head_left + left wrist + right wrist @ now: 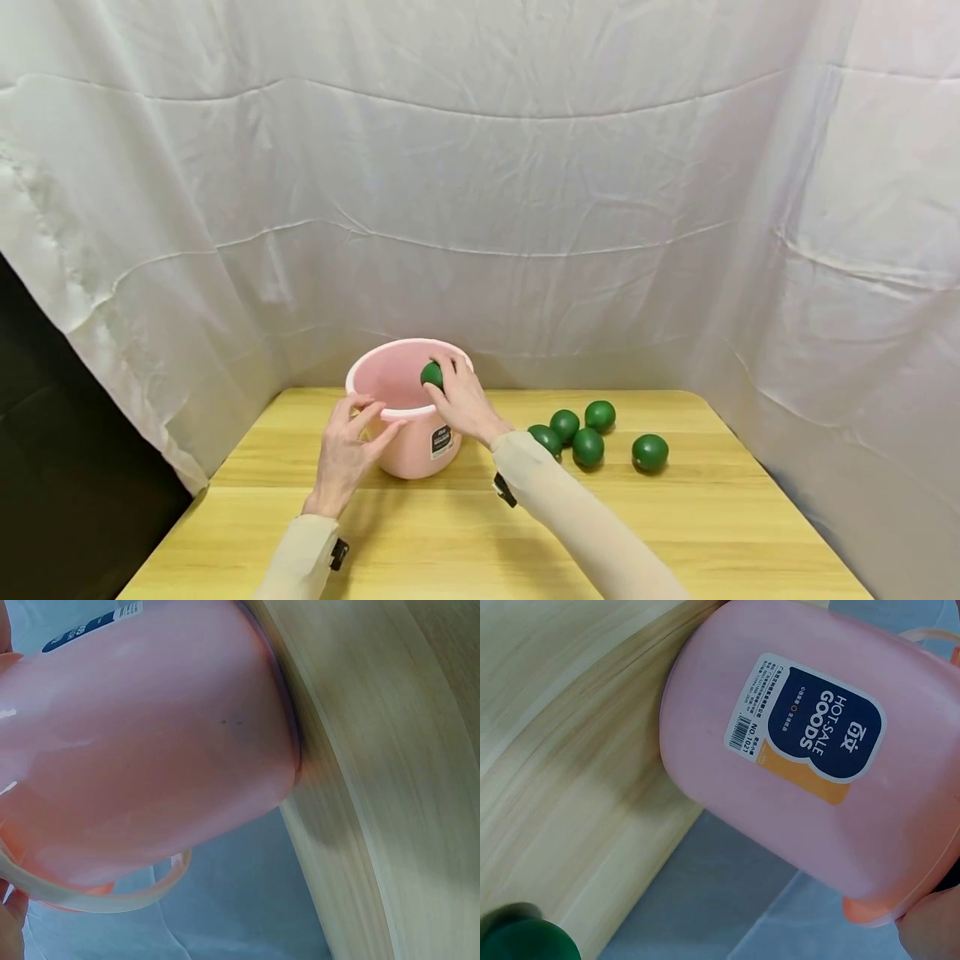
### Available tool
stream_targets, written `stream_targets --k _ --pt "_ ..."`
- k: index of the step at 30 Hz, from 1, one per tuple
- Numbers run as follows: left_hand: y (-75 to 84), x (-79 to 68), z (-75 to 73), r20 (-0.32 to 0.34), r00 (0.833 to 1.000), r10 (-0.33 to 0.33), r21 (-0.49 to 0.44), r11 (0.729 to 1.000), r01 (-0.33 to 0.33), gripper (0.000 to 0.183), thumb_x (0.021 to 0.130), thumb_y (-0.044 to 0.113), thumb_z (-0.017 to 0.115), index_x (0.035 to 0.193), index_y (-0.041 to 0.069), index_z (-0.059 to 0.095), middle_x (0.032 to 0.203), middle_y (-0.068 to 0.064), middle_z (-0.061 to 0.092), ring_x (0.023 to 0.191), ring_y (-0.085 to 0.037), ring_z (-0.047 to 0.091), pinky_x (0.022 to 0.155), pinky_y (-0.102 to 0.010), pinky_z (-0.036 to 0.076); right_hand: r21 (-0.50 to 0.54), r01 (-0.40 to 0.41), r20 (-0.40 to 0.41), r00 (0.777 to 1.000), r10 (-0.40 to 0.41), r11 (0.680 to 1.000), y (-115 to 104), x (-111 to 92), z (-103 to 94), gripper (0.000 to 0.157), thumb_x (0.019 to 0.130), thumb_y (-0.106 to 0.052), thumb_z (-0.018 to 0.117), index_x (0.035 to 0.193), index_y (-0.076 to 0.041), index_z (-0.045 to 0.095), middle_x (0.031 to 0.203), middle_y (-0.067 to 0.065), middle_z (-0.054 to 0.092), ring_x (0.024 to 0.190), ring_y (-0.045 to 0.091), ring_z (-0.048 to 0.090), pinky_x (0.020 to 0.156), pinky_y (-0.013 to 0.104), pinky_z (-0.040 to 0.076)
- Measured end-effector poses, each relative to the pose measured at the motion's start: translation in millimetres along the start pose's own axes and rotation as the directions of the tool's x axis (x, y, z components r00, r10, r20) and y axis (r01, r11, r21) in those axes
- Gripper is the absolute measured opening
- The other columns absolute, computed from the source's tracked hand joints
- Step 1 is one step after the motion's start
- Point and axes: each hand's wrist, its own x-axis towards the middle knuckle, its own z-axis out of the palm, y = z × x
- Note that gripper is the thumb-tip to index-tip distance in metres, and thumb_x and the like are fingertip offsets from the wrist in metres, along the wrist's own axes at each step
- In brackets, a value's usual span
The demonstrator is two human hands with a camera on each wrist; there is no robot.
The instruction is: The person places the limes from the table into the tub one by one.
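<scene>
A pink bucket point(405, 457) with a white rim stands upright on the table. At its near left side, my left hand point(347, 450) holds the rim between thumb and fingers. My right hand point(465, 404) grips a dark green lime point(431, 375) over the right part of the bucket's mouth. In the left wrist view, the side of the bucket point(165, 735) fills much of the frame, with a pale handle point(105, 901) hanging beside it. A printed label point(810, 720) shows on the bucket in the right wrist view. The bucket's floor is hidden.
Several more limes point(588, 447) lie on the wooden table point(450, 542) to the right of the bucket, one lime point(649, 452) apart from the others. The right forearm passes close by the nearest one. White curtains point(525, 183) hang behind and on both sides.
</scene>
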Motion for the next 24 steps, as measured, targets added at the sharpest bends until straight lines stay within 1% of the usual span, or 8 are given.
stream_targets --k 3,6,10,12,16,19,21,24 --pt "-1.4 0.6 0.7 -0.008 1.0 0.003 -0.008 1.0 -0.003 0.039 0.065 0.017 0.091 0.097 0.003 0.074 0.103 -0.016 0.063 0.098 -0.027 0.057 0.081 -0.036 0.052 0.003 0.019 -0.009 1.0 -0.019 1.0 1.0 1.3 0.2 0.045 0.099 -0.025 0.052 0.14 -0.009 0.042 0.144 0.021 0.04 0.123 0.036 0.048 0.102 0.05 0.044" --pt "-3.1 -0.4 1.4 -0.026 0.999 0.022 -0.009 1.0 -0.022 0.038 0.065 0.017 0.091 0.095 0.001 0.074 0.101 -0.017 0.063 0.096 -0.028 0.057 0.081 -0.034 0.051 0.006 0.039 -0.005 0.999 -0.039 0.999 2.2 1.2 1.2 0.043 0.099 -0.023 0.052 0.137 -0.007 0.046 0.143 0.02 0.041 0.127 0.036 0.046 0.106 0.05 0.042" --pt "-3.6 -2.4 1.2 -0.03 0.999 0.026 -0.003 1.0 -0.026 0.039 0.065 0.018 0.09 0.095 0.001 0.074 0.1 -0.016 0.064 0.095 -0.028 0.057 0.085 -0.029 0.048 0.022 0.056 -0.004 0.998 -0.056 0.998 3.7 -1.0 2.4 0.04 0.098 -0.023 0.053 0.134 -0.006 0.049 0.142 0.019 0.043 0.126 0.035 0.048 0.107 0.048 0.042" --pt "-3.1 -2.6 0.9 -0.026 0.999 0.021 -0.003 1.0 -0.021 0.039 0.065 0.019 0.09 0.095 0.001 0.074 0.101 -0.016 0.063 0.096 -0.027 0.057 0.086 -0.028 0.048 0.028 0.068 -0.012 0.998 -0.068 0.997 5.5 -1.6 3.1 0.038 0.099 -0.023 0.053 0.133 -0.007 0.05 0.141 0.018 0.044 0.125 0.034 0.049 0.107 0.049 0.042" --pt "-2.4 -0.7 1.4 -0.024 1.0 0.018 -0.009 1.0 -0.019 0.038 0.065 0.017 0.09 0.096 0.001 0.074 0.102 -0.016 0.063 0.097 -0.027 0.057 0.082 -0.034 0.05 0.03 0.116 -0.037 0.993 -0.115 0.993 9.5 -2.4 2.4 0.034 0.101 -0.023 0.051 0.13 -0.006 0.053 0.137 0.018 0.048 0.122 0.033 0.052 0.105 0.049 0.044" --pt "-2.3 0.5 2.5 -0.031 0.999 0.025 -0.01 1.0 -0.025 0.037 0.065 0.016 0.09 0.096 0.002 0.074 0.101 -0.016 0.063 0.096 -0.028 0.057 0.079 -0.039 0.052 0.018 0.159 -0.049 0.986 -0.158 0.987 12.6 -3.9 0.7 0.03 0.102 -0.02 0.048 0.127 -0.005 0.057 0.133 0.017 0.052 0.118 0.031 0.054 0.102 0.047 0.046" --pt "-2.2 0.5 3.0 -0.036 0.999 0.03 -0.011 0.999 -0.03 0.038 0.065 0.016 0.09 0.095 0.002 0.074 0.1 -0.016 0.063 0.095 -0.027 0.057 0.078 -0.041 0.053 0.007 0.184 -0.056 0.981 -0.183 0.983 14.0 -5.4 -0.6 0.028 0.103 -0.019 0.047 0.124 -0.005 0.059 0.13 0.015 0.055 0.115 0.029 0.056 0.1 0.045 0.047" --pt "-2.2 0.3 3.5 -0.052 0.998 0.04 -0.008 0.999 -0.041 0.039 0.063 0.016 0.091 0.095 0.002 0.074 0.099 -0.016 0.063 0.094 -0.028 0.058 0.077 -0.04 0.053 -0.017 0.214 -0.06 0.975 -0.215 0.977 15.8 -8.0 -2.5 0.027 0.103 -0.018 0.046 0.121 -0.005 0.062 0.124 0.012 0.058 0.112 0.026 0.058 0.099 0.042 0.048"
